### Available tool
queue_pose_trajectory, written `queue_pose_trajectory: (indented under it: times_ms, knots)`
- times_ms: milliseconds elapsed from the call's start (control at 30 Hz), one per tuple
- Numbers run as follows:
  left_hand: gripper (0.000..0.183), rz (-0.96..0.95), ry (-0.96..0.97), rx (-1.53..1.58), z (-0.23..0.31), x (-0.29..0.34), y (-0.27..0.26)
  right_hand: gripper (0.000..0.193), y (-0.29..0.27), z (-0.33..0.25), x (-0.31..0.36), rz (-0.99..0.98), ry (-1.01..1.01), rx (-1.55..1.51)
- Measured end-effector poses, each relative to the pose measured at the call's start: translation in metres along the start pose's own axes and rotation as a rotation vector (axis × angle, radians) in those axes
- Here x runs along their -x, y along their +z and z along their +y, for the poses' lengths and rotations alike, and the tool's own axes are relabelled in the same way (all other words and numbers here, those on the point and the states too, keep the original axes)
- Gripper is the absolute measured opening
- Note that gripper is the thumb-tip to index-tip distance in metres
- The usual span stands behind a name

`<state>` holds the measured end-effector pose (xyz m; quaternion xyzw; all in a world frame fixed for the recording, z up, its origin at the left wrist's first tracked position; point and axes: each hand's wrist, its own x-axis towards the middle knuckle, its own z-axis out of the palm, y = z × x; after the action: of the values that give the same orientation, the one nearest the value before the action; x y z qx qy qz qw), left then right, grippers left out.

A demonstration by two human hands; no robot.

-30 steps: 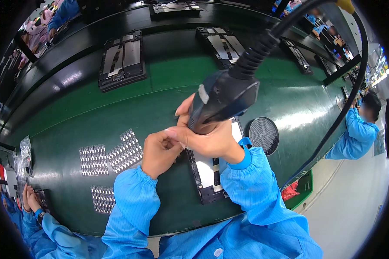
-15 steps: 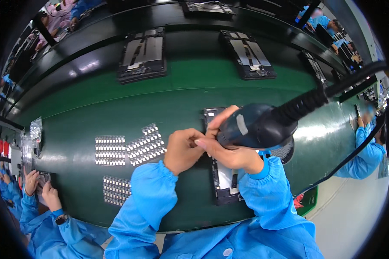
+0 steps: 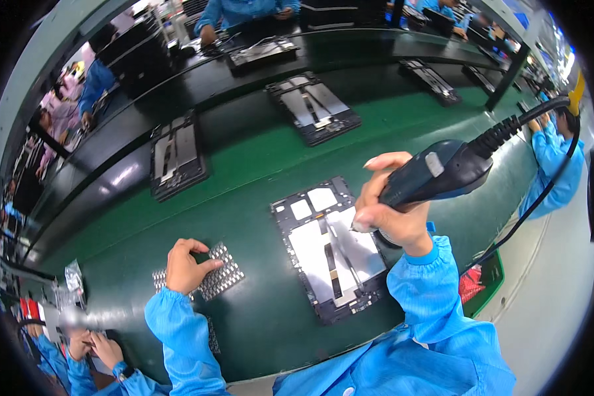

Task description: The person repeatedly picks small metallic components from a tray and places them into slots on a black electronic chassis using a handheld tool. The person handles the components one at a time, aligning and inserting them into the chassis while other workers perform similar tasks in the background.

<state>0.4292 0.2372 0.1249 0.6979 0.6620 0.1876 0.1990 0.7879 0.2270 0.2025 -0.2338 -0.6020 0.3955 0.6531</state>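
While our right hand (image 3: 404, 219) curls round a dark corded plastic tool (image 3: 435, 173), our left hand (image 3: 185, 269) has thumb and forefinger slightly parted at a speckled black-and-white sheet (image 3: 222, 277), contact unclear; a flat rectangular black-and-silver device (image 3: 310, 247) lies between both hands' fingers.

Component sheet (image 3: 222, 276), partly hidden by left hand (image 3: 185, 266); lower sheet (image 3: 213, 335), mostly behind left sleeve (image 3: 181, 336); far co-worker (image 3: 249, 13), cropped by upper edge.
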Motion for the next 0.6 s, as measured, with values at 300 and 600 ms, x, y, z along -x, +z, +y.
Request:
queue_pose_trajectory:
  times_ms: [300, 600]
  knots:
    - [0.023, -0.217, -0.117, 0.614, 0.016, -0.012, 0.01, 0.03, -0.084, -0.017, 0.021, 0.331, 0.026, 0.062]
    - [0.013, 0.174, 0.17, -0.024, 0.068, 0.02, 0.03, 0.029, -0.101, 0.002, 0.023, 0.384, 0.116, 0.165]
